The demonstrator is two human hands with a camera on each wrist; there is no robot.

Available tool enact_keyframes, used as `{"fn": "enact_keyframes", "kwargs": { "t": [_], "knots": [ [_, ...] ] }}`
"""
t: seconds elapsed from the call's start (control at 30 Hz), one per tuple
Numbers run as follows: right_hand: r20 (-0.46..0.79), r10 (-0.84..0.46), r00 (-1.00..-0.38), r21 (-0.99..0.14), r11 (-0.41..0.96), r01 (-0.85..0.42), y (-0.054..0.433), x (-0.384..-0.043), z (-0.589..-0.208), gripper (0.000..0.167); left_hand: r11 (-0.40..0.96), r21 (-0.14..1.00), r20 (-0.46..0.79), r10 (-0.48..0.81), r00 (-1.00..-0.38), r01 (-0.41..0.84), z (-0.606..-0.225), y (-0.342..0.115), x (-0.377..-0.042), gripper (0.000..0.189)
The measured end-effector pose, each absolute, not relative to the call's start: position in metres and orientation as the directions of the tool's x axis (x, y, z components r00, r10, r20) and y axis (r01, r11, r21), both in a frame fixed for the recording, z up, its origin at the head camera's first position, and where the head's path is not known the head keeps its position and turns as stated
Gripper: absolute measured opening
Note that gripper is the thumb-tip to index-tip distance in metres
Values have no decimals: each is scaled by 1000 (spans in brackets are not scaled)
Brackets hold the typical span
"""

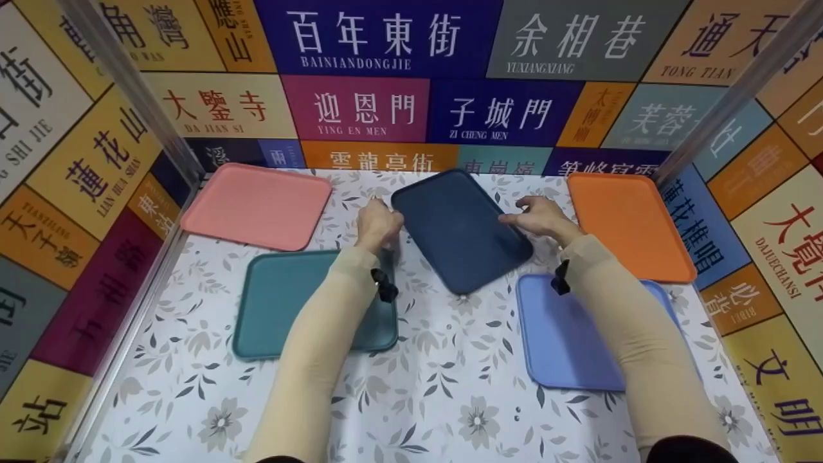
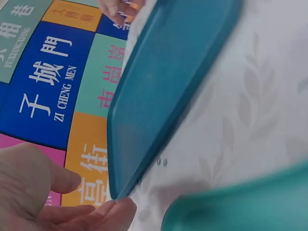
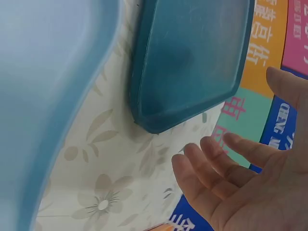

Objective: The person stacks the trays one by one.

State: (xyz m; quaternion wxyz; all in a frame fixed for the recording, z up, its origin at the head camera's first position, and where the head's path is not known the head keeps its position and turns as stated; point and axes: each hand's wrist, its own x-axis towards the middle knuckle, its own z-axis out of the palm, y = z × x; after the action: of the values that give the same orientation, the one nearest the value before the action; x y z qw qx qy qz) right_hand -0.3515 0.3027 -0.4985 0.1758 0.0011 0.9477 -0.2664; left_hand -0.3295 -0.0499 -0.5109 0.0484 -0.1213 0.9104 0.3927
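A dark blue tray (image 1: pixel 460 225) lies turned at an angle between my two hands, near the back wall. My left hand (image 1: pixel 379 224) is by its left edge. In the left wrist view, the fingertips (image 2: pixel 126 204) meet the tray's corner, while the thumb stands apart from it. At the opposite side is my right hand (image 1: pixel 543 218), its fingers (image 3: pixel 211 166) spread and loosely extended. The right wrist view shows a gap between these fingers and the blue tray (image 3: pixel 192 62). Part of the left hand's fingers is hidden in the head view.
A pink tray (image 1: pixel 257 206) lies back left, and a green tray (image 1: pixel 283 302) sits under the left forearm. An orange tray (image 1: pixel 627 218) is back right, with a light blue tray (image 1: pixel 566 347) beneath the right forearm. Lettered panels (image 1: pixel 357 109) wall the flower-patterned table (image 1: pixel 443 392).
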Motion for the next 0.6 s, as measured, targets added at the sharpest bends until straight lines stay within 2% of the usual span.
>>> {"fn": "enact_keyframes", "kwargs": {
  "t": [0.17, 0.27, 0.37, 0.5, 0.6],
  "knots": [
    [-432, -49, -901, -586, 774, 239, 307, -356, -503, 81, 552, 753, -272, -234, -933, -358, -518, -39, -331, 23],
    [-477, -34, -878, -635, 705, 317, 310, -360, -509, 77, 543, 742, -309, -242, -920, -392, -522, -31, -330, 22],
    [-506, -24, -862, -659, 656, 369, 313, -362, -516, 71, 552, 724, -331, -250, -910, -415, -525, -24, -326, 29],
    [-517, -39, -855, -678, 628, 381, 315, -365, -523, 62, 584, 688, -343, -262, -902, -432, -535, -17, -328, 45],
    [-501, -63, -863, -687, 635, 353, 315, -367, -525, 59, 602, 665, -354, -267, -896, -442, -548, -13, -336, 48]
  ]
}}
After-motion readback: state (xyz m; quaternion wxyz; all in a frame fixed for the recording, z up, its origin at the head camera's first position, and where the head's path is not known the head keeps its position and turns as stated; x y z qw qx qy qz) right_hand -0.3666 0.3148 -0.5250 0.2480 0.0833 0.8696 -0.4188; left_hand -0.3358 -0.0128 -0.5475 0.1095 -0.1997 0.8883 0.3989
